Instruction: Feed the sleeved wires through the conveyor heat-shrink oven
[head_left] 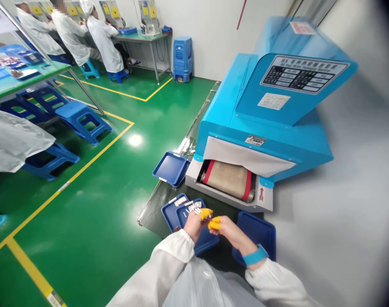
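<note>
My left hand (194, 224) and my right hand (225, 227) meet fingertip to fingertip, both with yellow finger covers. Their fingers are pinched closed around something small and dark reddish, too tiny to name. Below them lies a blue tray (210, 246), partly hidden by my hands, with a row of thin white pieces (194, 206) near its far edge. A second blue tray (165, 213), just left and partly under the first, also carries thin white pieces and some small reddish ones. A blue band circles my right wrist.
Ahead stands a blue machine (261, 128) with a mesh conveyor belt (228, 178) beneath a white flap. More blue trays (170, 166) are stacked left of it; another tray (260, 234) is by my right forearm. Co-workers in white coats (105, 42) sit at far benches; blue stools (82, 119) stand left.
</note>
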Motion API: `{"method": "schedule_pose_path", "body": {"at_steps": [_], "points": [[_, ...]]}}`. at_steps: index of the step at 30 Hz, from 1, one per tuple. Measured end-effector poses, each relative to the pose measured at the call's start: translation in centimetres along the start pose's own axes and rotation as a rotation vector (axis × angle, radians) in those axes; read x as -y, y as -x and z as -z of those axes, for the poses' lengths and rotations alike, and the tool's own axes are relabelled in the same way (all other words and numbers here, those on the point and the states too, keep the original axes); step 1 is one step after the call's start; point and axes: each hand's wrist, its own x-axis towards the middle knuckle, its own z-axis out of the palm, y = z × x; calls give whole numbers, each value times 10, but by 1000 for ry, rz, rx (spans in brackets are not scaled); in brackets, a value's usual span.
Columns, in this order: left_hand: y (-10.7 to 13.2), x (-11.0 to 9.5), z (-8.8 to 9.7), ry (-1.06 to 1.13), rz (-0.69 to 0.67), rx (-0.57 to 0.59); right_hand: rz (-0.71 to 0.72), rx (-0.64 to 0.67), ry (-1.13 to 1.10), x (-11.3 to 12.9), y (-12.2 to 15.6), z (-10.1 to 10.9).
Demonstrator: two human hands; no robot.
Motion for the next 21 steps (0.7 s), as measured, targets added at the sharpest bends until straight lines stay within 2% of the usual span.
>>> {"method": "schedule_pose_path", "body": {"at_steps": [3, 6, 11, 13, 17, 19, 21], "points": [[-3, -7, -1, 40, -3, 27, 17, 8, 16, 4, -8, 13], [-5, -8, 7, 77, 7, -33, 45, -44, -11, 17, -27, 43], [-3, 8, 32, 50, 128, -157, 33, -218, -144, 67, -68, 114], [0, 17, 42, 32, 167, -186, -1, -273, -156, 88, -82, 135], [7, 31, 58, -2, 227, -243, -137, -361, -91, 115, -98, 153], [10, 35, 66, -16, 251, -284, -181, -425, -18, 117, -98, 156], [13, 38, 74, -20, 266, -324, -126, -528, 83, 109, -95, 157]]}}
